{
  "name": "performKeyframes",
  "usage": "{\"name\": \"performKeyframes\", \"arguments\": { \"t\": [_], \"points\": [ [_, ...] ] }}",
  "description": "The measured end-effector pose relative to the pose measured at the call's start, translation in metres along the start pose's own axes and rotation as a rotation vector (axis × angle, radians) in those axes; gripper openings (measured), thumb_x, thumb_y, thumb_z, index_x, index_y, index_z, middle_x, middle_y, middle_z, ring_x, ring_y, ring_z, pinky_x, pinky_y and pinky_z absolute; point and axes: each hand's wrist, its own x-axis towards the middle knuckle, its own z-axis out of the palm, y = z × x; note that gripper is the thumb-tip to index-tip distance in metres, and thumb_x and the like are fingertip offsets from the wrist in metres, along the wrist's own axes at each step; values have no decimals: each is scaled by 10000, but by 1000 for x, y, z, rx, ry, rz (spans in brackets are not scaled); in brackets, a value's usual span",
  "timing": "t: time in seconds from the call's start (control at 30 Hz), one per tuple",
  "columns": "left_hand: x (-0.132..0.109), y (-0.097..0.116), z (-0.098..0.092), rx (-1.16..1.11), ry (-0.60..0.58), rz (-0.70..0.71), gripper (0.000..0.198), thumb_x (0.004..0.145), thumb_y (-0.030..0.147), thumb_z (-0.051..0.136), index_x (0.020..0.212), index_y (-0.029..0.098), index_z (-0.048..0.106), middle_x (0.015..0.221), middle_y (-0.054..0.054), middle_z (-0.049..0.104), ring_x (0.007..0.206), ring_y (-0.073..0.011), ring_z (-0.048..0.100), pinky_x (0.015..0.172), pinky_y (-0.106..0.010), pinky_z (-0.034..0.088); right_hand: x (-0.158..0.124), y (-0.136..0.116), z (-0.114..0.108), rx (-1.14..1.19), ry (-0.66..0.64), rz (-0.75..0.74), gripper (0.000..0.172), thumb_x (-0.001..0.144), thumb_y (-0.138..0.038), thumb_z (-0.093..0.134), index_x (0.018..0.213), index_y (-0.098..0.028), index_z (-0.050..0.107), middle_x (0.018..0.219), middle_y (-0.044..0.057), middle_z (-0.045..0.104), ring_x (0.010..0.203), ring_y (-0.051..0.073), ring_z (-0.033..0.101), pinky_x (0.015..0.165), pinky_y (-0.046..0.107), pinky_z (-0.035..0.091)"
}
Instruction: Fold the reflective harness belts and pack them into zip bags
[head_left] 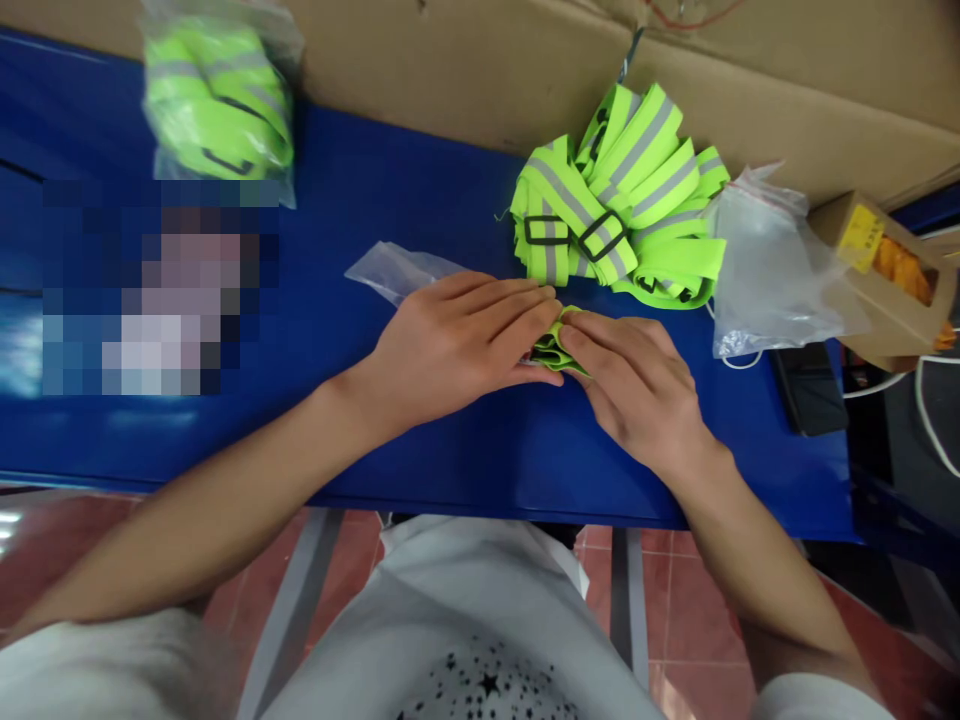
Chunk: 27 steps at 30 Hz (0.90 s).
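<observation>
Near the middle of the table, my left hand [465, 330] is closed over a clear plastic bag [401, 270], whose far end sticks out behind the knuckles. My right hand [637, 385] grips a folded neon-yellow reflective strap [553, 350], and its fingers press on the bundle. The strap sits between both hands, against the left fingertips. How much of it lies inside the bag is hidden by the fingers. Just beyond the hands is a pile of neon-yellow straps [645, 190] with grey stripes and black buckles.
A bagged neon strap bundle [217, 100] lies at the back left of the blue table [420, 455]. Clear plastic bags [772, 270] lie right of the pile, by a cardboard box [885, 270] and a black phone [810, 390]. Brown cardboard [420, 80] lines the back. One area at left is pixelated.
</observation>
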Motion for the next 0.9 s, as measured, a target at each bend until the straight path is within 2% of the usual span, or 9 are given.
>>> {"name": "performKeyframes", "arguments": {
  "t": [0.13,0.23,0.37,0.53,0.67,0.73,0.8,0.87,0.9],
  "points": [
    [2,-2,-3,-10,-161,-90,556,1018,518,560,1414,128,569,1409,-187,672,1297,-320,658,1108,-459,504,1,-5,-1,-5,-59,-50,435,989,-131,609,1399,-277,594,1309,75,733,1186,250,700,978,433,579],
    [2,-2,-1,-4,-216,-96,444,1008,341,548,1384,110,589,1396,-197,678,1303,-329,651,1124,-486,488,-1,-11,2,-1,-59,-56,461,984,-126,618,1417,-280,590,1302,62,732,1162,241,694,970,426,586],
    [2,0,1,6,-212,-39,418,980,183,506,1368,56,599,1409,-230,660,1337,-340,627,1148,-518,471,-1,-19,6,-87,-46,-77,409,956,-108,663,1347,-228,656,1270,68,743,1091,234,696,932,395,597],
    [2,0,4,-10,-169,-32,403,1029,243,486,1384,86,593,1435,-208,650,1359,-321,618,1151,-510,479,-1,-26,11,-125,-44,-71,396,953,-106,669,1330,-228,676,1257,79,750,1072,256,702,915,413,600],
    [1,0,8,-12,-150,-34,388,1047,278,480,1382,118,596,1444,-187,650,1364,-290,619,1153,-478,486,0,-21,11,-26,-39,13,410,971,-122,647,1329,-321,668,1240,42,750,1085,248,710,932,420,601],
    [1,1,10,-8,-147,-34,390,1045,269,485,1395,127,584,1458,-175,642,1373,-283,611,1154,-476,485,2,-13,5,117,-59,19,353,968,-204,686,1298,-329,670,1218,39,744,1101,244,710,961,428,602],
    [1,1,12,-1,-123,-26,401,1044,252,483,1424,147,562,1473,-155,636,1384,-276,601,1156,-483,482,5,-2,-4,273,-75,68,366,942,-401,733,1294,-321,668,1279,65,708,1199,276,679,1035,469,581],
    [2,2,11,21,-64,-43,420,1050,241,471,1463,193,535,1491,-128,627,1407,-270,581,1168,-501,470,6,8,-11,356,1,244,495,929,-556,697,1356,-313,637,1402,105,635,1335,320,599,1098,509,540],
    [2,3,10,40,-25,-65,430,1055,240,463,1481,228,522,1502,-110,620,1420,-269,570,1175,-517,462,6,12,-12,382,55,350,519,947,-583,655,1387,-310,615,1432,116,613,1346,325,591,1077,507,551]
  ]
}}
